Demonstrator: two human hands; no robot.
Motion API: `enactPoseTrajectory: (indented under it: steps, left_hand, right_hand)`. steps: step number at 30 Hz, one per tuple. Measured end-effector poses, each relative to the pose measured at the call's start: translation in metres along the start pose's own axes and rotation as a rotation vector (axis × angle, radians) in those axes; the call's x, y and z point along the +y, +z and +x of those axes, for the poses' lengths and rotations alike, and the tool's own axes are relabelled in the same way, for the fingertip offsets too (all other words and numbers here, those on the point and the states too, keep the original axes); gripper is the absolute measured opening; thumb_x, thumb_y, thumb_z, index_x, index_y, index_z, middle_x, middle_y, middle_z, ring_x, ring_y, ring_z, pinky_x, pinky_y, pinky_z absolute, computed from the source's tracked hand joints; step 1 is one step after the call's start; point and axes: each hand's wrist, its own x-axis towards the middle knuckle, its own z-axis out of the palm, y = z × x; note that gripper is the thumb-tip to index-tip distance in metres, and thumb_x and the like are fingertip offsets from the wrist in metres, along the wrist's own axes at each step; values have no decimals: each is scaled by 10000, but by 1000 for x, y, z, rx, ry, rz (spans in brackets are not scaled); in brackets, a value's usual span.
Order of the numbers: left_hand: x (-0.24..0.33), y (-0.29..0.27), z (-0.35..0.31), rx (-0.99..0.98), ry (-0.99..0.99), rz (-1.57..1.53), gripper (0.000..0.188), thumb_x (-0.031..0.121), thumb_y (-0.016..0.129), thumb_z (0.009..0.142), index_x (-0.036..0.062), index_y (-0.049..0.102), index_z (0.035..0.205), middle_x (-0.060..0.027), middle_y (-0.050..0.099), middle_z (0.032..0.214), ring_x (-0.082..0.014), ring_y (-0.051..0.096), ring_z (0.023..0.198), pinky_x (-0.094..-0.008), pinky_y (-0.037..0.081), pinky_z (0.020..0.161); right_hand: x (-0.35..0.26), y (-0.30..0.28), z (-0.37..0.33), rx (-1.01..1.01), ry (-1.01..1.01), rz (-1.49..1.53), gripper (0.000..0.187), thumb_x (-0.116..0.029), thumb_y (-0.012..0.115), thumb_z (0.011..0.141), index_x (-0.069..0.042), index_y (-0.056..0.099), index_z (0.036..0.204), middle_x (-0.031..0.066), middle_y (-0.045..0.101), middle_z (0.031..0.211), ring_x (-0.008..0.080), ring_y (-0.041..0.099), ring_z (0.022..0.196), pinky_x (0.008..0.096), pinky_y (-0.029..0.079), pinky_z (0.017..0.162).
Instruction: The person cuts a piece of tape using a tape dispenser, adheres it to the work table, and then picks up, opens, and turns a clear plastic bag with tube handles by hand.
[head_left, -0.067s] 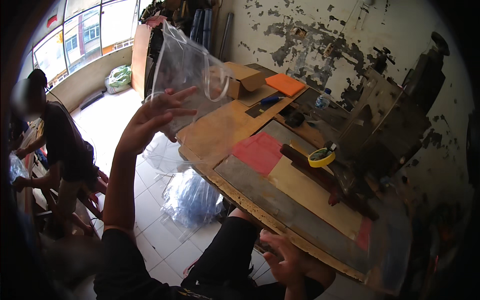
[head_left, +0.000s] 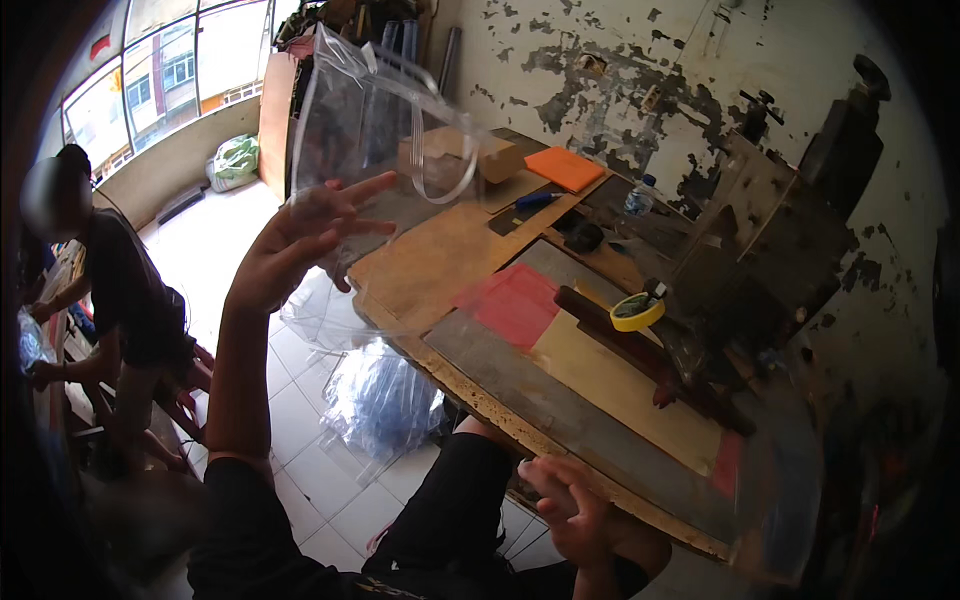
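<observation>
The clear plastic bag [head_left: 345, 130] was in the air above the far-left end of the desk [head_left: 490, 400], overlapping the left hand [head_left: 310, 235]; that grip was spread, with no pinch visible, though whether the fingers lay inside the film I couldn't tell. The right hand [head_left: 568, 505], loosely uncurled, held nothing visible beside the near edge. Such thin film probably called for light, wide fingers and clearance from the rough rim. Counted: one raised bag, one clear-plastic heap [head_left: 380, 400], one orange pad [head_left: 565, 168], one bottle [head_left: 641, 196], one yellow tape roll [head_left: 635, 323].
</observation>
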Motion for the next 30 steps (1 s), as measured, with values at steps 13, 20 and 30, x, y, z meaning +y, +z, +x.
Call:
enactPoseTrajectory:
  steps: [13,20,30]
  left_hand:
    - [-92,214,-25,-424,-385,-522,603,-12,647,932,39,330,1442,-220,566,1379,-273,652,1155,-380,541,937]
    - [-109,277,3,-365,-371,-456,1003,129,846,790,43,202,1555,-202,654,1245,-249,675,1091,-360,533,904]
    - [-139,303,-19,-115,-307,-211,763,46,757,827,72,341,1467,-187,682,1177,-235,664,1062,-353,521,928]
  right_hand:
    - [20,-138,-31,511,118,553,1039,-237,887,744,1,259,1537,174,611,1259,226,603,1159,356,476,999]
    - [90,-148,-87,413,272,511,1107,-256,895,753,-34,176,1565,123,605,1205,187,639,1045,304,601,771]
    - [100,-123,-84,690,72,467,819,-162,825,842,-74,317,1477,223,469,1413,265,695,956,342,571,833]
